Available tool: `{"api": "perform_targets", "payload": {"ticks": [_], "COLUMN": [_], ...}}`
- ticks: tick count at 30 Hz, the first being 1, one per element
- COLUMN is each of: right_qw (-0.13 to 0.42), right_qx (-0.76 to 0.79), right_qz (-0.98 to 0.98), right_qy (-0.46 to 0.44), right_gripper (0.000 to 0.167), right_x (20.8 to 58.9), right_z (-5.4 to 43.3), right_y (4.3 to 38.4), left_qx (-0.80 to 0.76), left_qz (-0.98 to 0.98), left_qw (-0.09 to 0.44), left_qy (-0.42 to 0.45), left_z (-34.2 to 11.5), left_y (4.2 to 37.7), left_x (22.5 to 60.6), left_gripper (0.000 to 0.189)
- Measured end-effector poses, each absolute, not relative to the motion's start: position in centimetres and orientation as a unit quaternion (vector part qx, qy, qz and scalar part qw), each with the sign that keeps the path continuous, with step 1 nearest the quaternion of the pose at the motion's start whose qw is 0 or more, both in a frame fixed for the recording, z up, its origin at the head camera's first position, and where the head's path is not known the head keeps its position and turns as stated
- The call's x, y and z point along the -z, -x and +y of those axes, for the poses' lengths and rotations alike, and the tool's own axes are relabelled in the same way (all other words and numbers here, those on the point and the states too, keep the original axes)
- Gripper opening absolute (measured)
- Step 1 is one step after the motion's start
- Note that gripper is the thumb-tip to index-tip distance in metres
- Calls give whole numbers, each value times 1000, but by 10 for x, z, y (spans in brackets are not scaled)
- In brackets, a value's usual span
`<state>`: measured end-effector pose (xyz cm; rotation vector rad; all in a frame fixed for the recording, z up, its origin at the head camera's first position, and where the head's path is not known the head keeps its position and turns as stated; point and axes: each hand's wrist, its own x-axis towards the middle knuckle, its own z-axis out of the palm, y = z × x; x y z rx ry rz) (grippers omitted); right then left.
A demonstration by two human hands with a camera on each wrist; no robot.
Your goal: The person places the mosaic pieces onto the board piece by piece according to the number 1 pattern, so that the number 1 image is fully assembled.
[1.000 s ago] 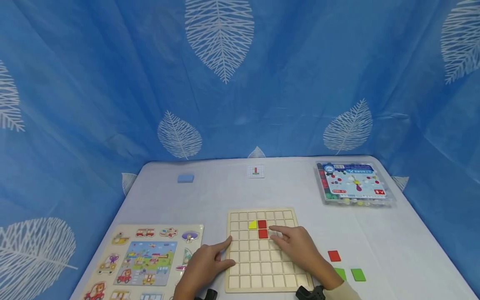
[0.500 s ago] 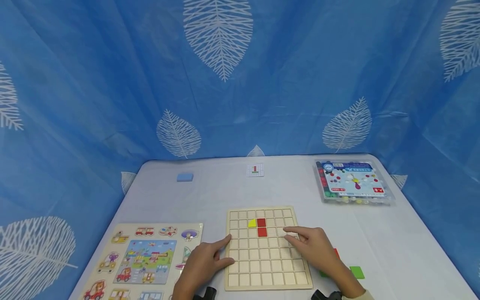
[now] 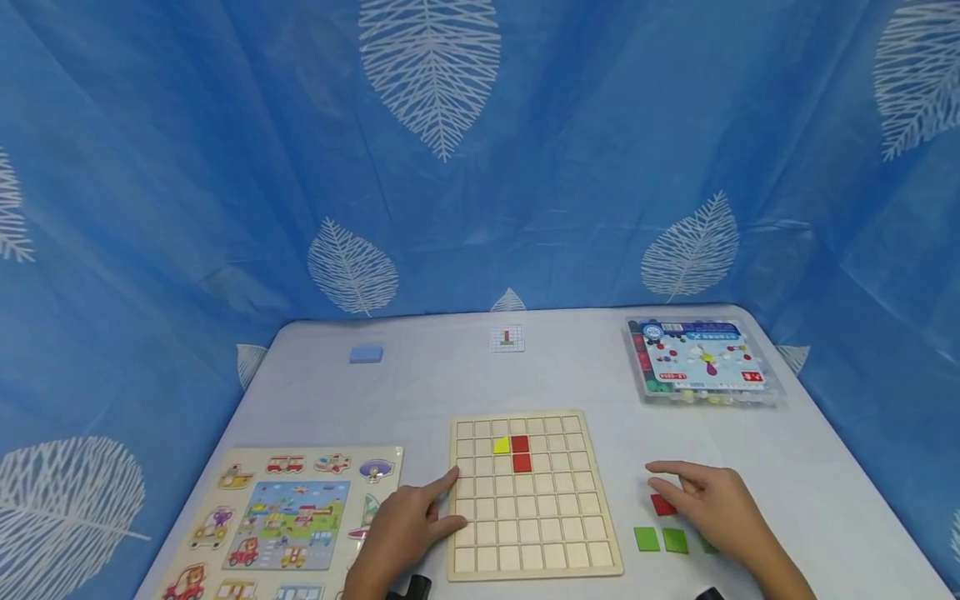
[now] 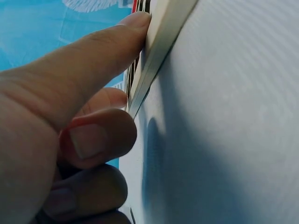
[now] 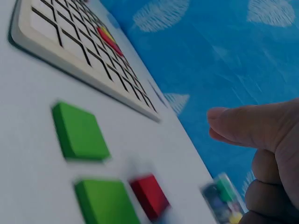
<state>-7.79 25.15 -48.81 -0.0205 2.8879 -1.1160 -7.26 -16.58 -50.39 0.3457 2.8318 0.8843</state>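
Note:
At the left edge of a wooden grid board (image 3: 529,530), my left hand (image 3: 405,527) touches the frame with index finger and thumb. Its thumb (image 4: 117,39) presses the board's side in the left wrist view. On the grid lie a yellow piece (image 3: 502,446) with a slanted side and two red square tiles (image 3: 521,462), one above the other. My right hand (image 3: 712,504) hovers right of the board, holding nothing. Just below its fingertips is a loose red tile (image 3: 662,505). Green tiles (image 3: 647,539) lie near it, one partly hidden by this hand.
A picture puzzle board (image 3: 292,521) with vehicle pieces lies at the left. Farther back are a blue block (image 3: 366,355) and a small card (image 3: 507,339) with a grid pattern. A clear plastic box (image 3: 705,358) with coloured parts stands at the back right.
My right hand has moved away from the red tiles on the board, rightward to above the loose tiles. The left hand has stayed at the board's edge.

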Motion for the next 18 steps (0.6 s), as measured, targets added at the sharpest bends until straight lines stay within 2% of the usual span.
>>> {"api": "perform_targets", "payload": {"ticks": [7,12,18], "right_qw": [50,93,110], "right_qx": [336,355,380], "right_qz": [940,929,918], "right_qy": [-27,-36,-35], "right_gripper": [31,33,40], "right_x": [489,498,509], "right_z": [280,286,289], "right_y": [73,72,73], "left_qx": [-286,-284,-288], "left_qz": [948,949,947], "left_qw": [78,80,91], "left_qy": [-114,-113,-111], "left_z": [-166,-165,-167], "left_y": [73,73,74], "left_x": [504,504,503], "left_gripper": [71,70,70]}}
